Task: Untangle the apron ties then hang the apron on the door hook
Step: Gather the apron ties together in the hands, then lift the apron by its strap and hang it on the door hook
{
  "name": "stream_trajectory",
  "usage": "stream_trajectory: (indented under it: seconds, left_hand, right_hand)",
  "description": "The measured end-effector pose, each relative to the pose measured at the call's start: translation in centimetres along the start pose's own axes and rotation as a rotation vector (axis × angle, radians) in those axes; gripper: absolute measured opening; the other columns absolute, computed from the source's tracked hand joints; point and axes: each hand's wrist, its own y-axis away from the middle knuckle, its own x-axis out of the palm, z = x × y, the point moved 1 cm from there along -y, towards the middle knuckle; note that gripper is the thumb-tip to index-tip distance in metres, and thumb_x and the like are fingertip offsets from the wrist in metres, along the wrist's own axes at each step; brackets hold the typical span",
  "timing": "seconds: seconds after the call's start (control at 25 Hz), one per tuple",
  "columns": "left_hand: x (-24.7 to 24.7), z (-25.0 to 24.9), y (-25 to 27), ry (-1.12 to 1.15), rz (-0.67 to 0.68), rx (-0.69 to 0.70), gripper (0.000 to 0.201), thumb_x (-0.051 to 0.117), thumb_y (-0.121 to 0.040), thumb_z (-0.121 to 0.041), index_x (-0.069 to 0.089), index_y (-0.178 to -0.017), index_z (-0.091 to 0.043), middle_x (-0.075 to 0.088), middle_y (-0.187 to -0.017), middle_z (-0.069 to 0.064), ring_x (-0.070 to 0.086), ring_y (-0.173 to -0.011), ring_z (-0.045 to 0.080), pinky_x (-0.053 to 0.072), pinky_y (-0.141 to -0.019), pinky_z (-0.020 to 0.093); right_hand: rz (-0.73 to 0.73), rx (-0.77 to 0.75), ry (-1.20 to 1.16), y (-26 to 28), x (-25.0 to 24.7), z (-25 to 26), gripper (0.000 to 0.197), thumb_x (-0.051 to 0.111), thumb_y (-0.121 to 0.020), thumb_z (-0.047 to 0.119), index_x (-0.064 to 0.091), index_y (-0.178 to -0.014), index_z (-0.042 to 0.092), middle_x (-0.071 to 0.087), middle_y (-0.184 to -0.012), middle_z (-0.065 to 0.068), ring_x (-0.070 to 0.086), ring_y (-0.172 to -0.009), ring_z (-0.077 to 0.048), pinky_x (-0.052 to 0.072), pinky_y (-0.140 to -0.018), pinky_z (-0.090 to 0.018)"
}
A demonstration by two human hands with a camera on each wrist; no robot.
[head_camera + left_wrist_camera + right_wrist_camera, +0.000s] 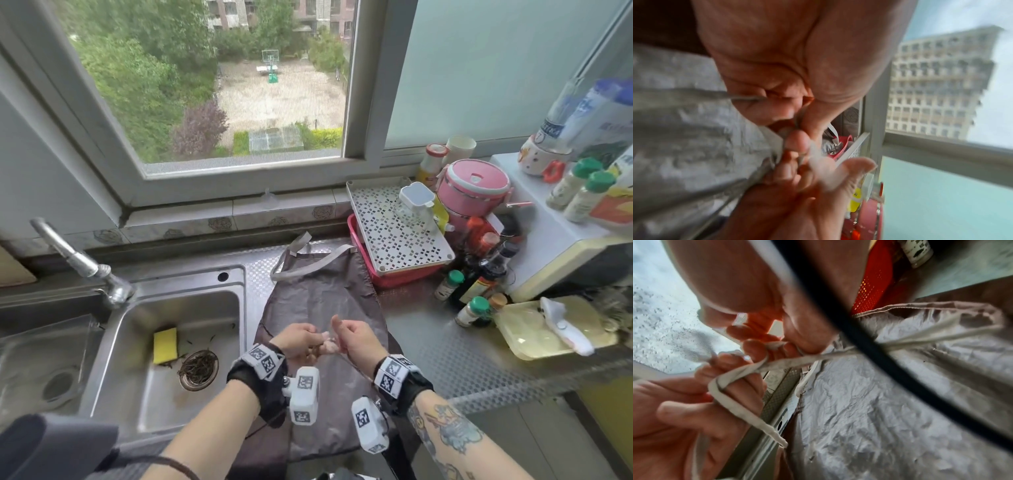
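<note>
1. Two hands meeting over a brown-grey apron (322, 301), spread flat on the steel worktop (455, 346) between the sink (171, 329) and a red basket (383, 277).
2. Crinkled, slightly shiny fabric; pale grey neck strap (301, 265) looped at the far end, toward the window.
3. Left hand (296, 339) curled, its grip pinching the apron ties (748, 371); right hand (356, 337) likewise curled, fingers (754, 347) nipping the same pale tape.
4. From the head view: only a small pale bunch between the knuckles, tangle itself too small to read.
5. From the right wrist view: flat off-white tape looped round a left finger, one free end hanging down, another strand running taut to the apron's hemmed edge; a black cable crossing the foreground.
6. From the left wrist view: much blur; thumb and fingertips of both hands pressed together on the tape, grey fabric bunched at left.
7. Yellow sponge (165, 345) lying in the sink basin.
</note>
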Motion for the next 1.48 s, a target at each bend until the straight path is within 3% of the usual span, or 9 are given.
stream_trajectory:
  seconds: [0.12, 0.28, 0.4, 0.52, 0.8, 1.08, 1.28, 1.36, 1.48]
  left_hand:
    - [0.1, -0.2, -0.2, 0.094, -0.025, -0.02, 0.031, 0.057, -0.084, 0.007, 0.041, -0.066, -0.014, 0.059, -0.047, 0.007, 0.052, -0.035, 0.008, 0.037, -0.033, 0.014]
    - [0.5, -0.4, 0.0, 0.071, -0.085, 0.055, 0.036, 0.064, -0.078, 0.009, 0.039, -0.064, -0.013, 0.058, -0.042, 0.007, 0.057, -0.036, 0.015, 0.045, -0.035, 0.019]
    - [-1.1, -0.1, -0.6, -0.182, -0.323, 0.141, 0.031, 0.077, -0.067, -0.005, 0.047, -0.061, -0.013, 0.06, -0.049, 0.007, 0.059, -0.042, 0.017, 0.048, -0.042, 0.024]
    - [-3.1, 1.3, -0.7, -0.387, -0.481, 0.091, 0.027, 0.08, -0.059, -0.013, 0.054, -0.062, -0.016, 0.07, -0.062, 0.012, 0.064, -0.048, 0.022, 0.057, -0.052, 0.035]
    - [-5.5, 3.1, -2.6, -0.636, -0.482, -0.002, 0.044, 0.06, -0.072, -0.04, 0.055, -0.108, -0.015, 0.061, -0.112, 0.009, 0.058, -0.108, 0.028, 0.045, -0.094, 0.033]
    - [-9.0, 3.1, -3.7, -0.619, -0.564, -0.136, 0.052, 0.062, -0.08, -0.024, 0.045, -0.127, -0.008, 0.055, -0.131, 0.018, 0.05, -0.122, 0.037, 0.04, -0.1, 0.036]
    - [-9.0, 5.1, -3.3, -0.629, -0.532, -0.102, 0.013, 0.051, -0.081, -0.016, 0.055, -0.072, -0.025, 0.069, -0.103, 0.008, 0.061, -0.104, 0.027, 0.043, -0.086, 0.027]
    - [-9.1, 6.3, -2.9, -0.648, -0.529, -0.063, 0.011, 0.058, -0.078, -0.025, 0.055, -0.088, -0.022, 0.064, -0.107, 0.007, 0.058, -0.105, 0.025, 0.045, -0.091, 0.03]
    - [-10.0, 7.7, -2.8, -0.695, -0.535, -0.044, 0.055, 0.064, -0.076, -0.035, 0.044, -0.124, -0.017, 0.053, -0.126, 0.007, 0.049, -0.121, 0.027, 0.039, -0.102, 0.035]
  right_hand:
    - [-0.039, -0.024, 0.244, -0.5, -0.4, -0.3, 0.056, 0.067, -0.067, 0.068, 0.066, -0.046, 0.015, 0.061, -0.072, -0.005, 0.062, -0.066, -0.016, 0.052, -0.073, -0.035]
    - [0.042, -0.03, 0.272, 0.0, -0.7, 0.0, 0.027, 0.077, -0.071, 0.039, 0.073, -0.052, 0.02, 0.063, -0.09, -0.002, 0.068, -0.086, -0.022, 0.053, -0.083, -0.037]
    - [0.087, 0.025, 0.33, 0.4, -2.8, -0.7, 0.036, 0.072, -0.08, 0.015, 0.065, -0.046, 0.024, 0.059, -0.088, 0.005, 0.06, -0.074, 0.001, 0.044, -0.082, -0.018]
    - [0.016, 0.141, 0.49, 0.5, -5.9, -2.9, 0.041, 0.072, -0.077, 0.016, 0.064, -0.038, 0.026, 0.059, -0.091, 0.006, 0.06, -0.087, -0.006, 0.042, -0.094, -0.031]
    - [-0.184, 0.231, 0.846, -2.1, -4.9, -3.8, 0.044, 0.065, -0.083, 0.037, 0.061, -0.118, 0.012, 0.055, -0.125, -0.013, 0.05, -0.12, -0.028, 0.035, -0.108, -0.034]
    - [0.003, 0.179, 0.981, -10.2, -0.2, 0.1, 0.073, 0.063, -0.083, 0.025, 0.027, -0.145, 0.013, 0.048, -0.14, -0.016, 0.048, -0.128, -0.034, 0.039, -0.107, -0.043]
    - [0.12, 0.185, 1.085, -18.6, 4.3, 2.8, 0.091, 0.055, -0.085, 0.009, -0.002, -0.152, 0.031, 0.065, -0.106, -0.018, 0.063, -0.081, -0.029, 0.05, -0.075, -0.036]
    - [0.126, 0.256, 1.108, -21.3, 4.6, 2.8, 0.088, 0.05, -0.085, 0.005, -0.001, -0.152, 0.031, 0.065, -0.093, -0.016, 0.061, -0.069, -0.026, 0.05, -0.069, -0.035]
    - [0.175, 0.31, 1.212, -23.2, 4.6, 1.9, 0.063, 0.05, -0.086, 0.012, 0.027, -0.143, 0.019, 0.063, -0.106, -0.019, 0.065, -0.095, -0.036, 0.052, -0.083, -0.039]
